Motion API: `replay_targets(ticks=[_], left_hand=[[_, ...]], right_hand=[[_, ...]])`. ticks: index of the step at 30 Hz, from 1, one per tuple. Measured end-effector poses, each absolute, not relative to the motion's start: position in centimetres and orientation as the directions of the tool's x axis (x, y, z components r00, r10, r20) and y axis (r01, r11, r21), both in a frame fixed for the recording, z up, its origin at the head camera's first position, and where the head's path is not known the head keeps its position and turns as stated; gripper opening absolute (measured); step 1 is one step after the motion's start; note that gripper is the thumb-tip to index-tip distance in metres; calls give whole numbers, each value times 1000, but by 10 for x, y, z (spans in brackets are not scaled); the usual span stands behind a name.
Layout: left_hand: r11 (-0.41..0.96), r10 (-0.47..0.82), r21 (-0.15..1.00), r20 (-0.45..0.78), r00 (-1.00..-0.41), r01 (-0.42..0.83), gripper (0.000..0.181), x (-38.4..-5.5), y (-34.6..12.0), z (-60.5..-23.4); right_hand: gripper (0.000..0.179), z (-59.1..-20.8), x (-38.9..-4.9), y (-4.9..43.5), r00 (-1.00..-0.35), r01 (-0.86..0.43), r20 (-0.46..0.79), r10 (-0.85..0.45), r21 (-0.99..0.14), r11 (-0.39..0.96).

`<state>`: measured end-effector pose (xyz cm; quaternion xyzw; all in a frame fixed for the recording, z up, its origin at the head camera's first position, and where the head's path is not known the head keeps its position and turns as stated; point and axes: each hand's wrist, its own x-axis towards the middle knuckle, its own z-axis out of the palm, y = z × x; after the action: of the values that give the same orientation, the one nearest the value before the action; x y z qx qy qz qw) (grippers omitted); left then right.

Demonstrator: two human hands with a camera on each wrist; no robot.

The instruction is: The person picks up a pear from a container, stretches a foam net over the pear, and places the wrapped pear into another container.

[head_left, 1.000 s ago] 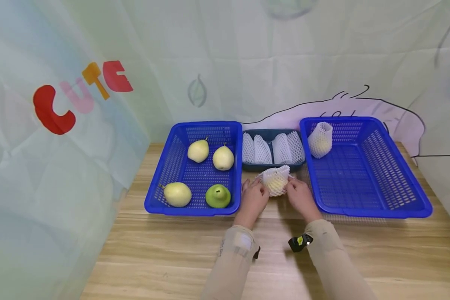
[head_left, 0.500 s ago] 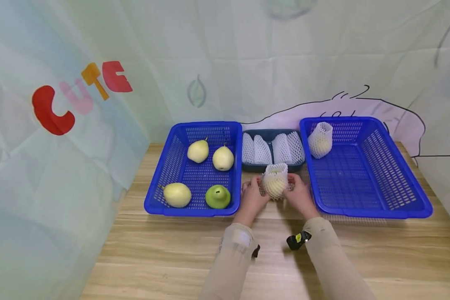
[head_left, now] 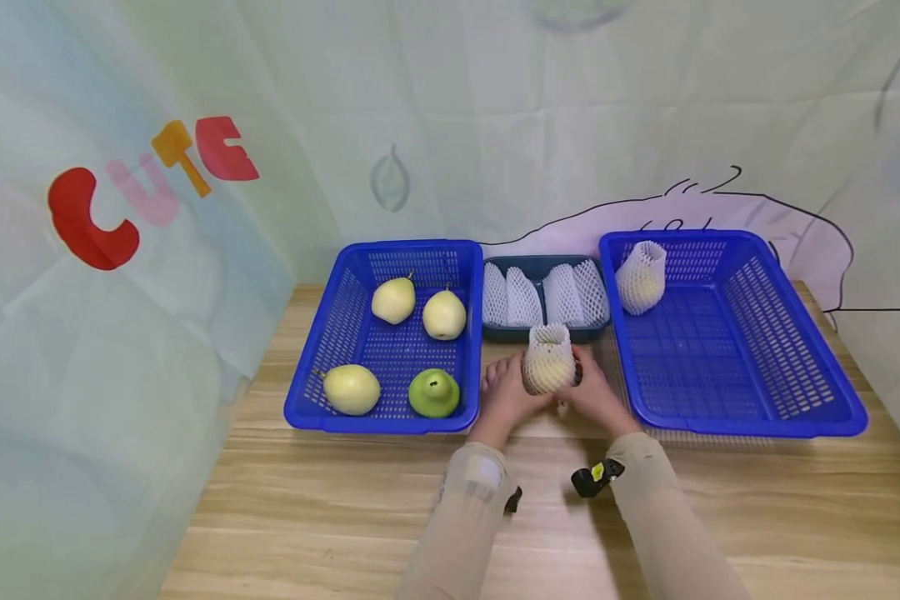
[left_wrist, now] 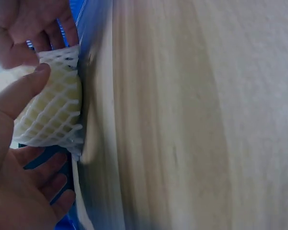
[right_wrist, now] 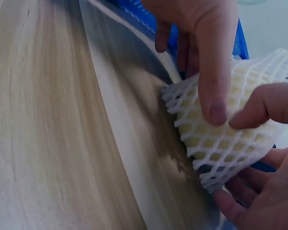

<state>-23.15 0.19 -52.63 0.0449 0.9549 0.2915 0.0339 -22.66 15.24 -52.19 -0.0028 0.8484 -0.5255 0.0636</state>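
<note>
A pale yellow pear in a white foam net sleeve stands upright between my two hands, the sleeve's open top rising above the fruit. My left hand holds it from the left and my right hand from the right. Both thumbs press the near side of the net, as the left wrist view shows on the sleeved pear. In the right wrist view, the net's lower edge flares out past the pear. Fingers of both hands reach round the sides, partly hidden.
At left, a blue basket holds several bare pears, one of them greener. A dark green tray with several foam sleeves stands behind my hands. The right blue basket holds one sleeved pear.
The tilted, bunched sleeve now stands straight around the pear. My hands have moved from pinching the net's sides to holding the pear, thumbs in front.
</note>
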Motion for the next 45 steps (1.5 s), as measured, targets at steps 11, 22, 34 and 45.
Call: replay_targets(ticks=[11,22,34,45], left_hand=[[844,73,534,-35,-997,43,75,-232,5,-528],[543,71,831,98,-993,121,73,-220,10,-513],[200,68,948,240,-968,249,73,-213,12,-463],[144,46,938,313,-949,316,70,-199,16,-421]], right_hand=[[94,-527,-228,143,-995,64,-87,-55,-940,334],[93,-504,-219,133,-986,130,-82,144,-924,361],[102,-423,-209,136,-995,5,41,91,-891,454],[113,-380,-197,146,-989,-104,136,56,-915,391]])
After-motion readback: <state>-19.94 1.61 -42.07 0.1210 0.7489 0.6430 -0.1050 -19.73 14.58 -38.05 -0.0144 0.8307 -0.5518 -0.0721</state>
